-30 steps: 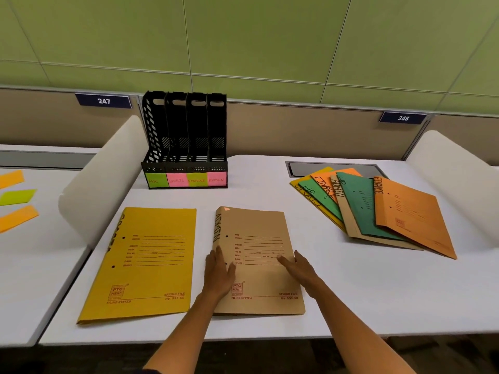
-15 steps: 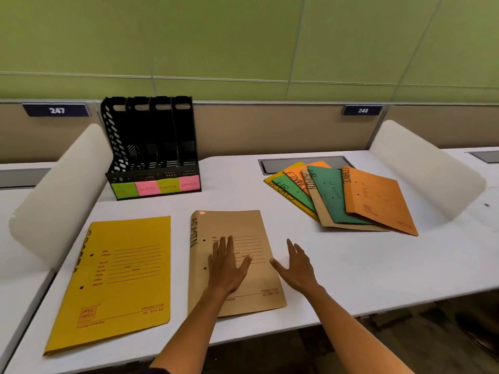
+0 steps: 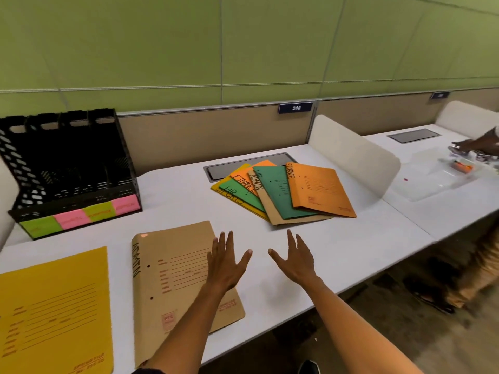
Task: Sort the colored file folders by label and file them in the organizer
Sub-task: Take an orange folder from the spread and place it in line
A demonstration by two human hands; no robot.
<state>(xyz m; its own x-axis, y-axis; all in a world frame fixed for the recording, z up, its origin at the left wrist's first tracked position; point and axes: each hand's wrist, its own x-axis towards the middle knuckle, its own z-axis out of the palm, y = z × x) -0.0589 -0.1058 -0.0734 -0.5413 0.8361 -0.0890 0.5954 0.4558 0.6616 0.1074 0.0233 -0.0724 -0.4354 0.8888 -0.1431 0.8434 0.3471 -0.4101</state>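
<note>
- Left hand [image 3: 225,263]: fingers spread and straight, holding nothing, over the right edge of the tan ADMIN folder [image 3: 178,287]; contact with the cover not clear from this angle, possibly hovering.
- Right hand [image 3: 295,259]: fingers splayed and straight, gripping nothing, above bare white desk [image 3: 351,238] just right of that folder.
- Tan ADMIN folder: flat near the front desk edge, its lower right corner close to the rim.
- Yellow folder [image 3: 54,314]: flat, just left of the tan one, a narrow strip of desk between them, cut off by the frame at left and bottom.
- Fanned stack of folders [image 3: 283,193]: farther back and right, orange FINANCE folder [image 3: 321,188] on top, green, tan and yellow ones overlapped beneath; rear edges lapping over a dark inset panel [image 3: 224,168].
- Open desk between both hands and the fan.
- Black organizer [image 3: 70,168]: back left, four upright slots, green and pink labels along its front base; writing on them blurred.
- Curved white divider [image 3: 353,155]: upright along the desk's right edge.
</note>
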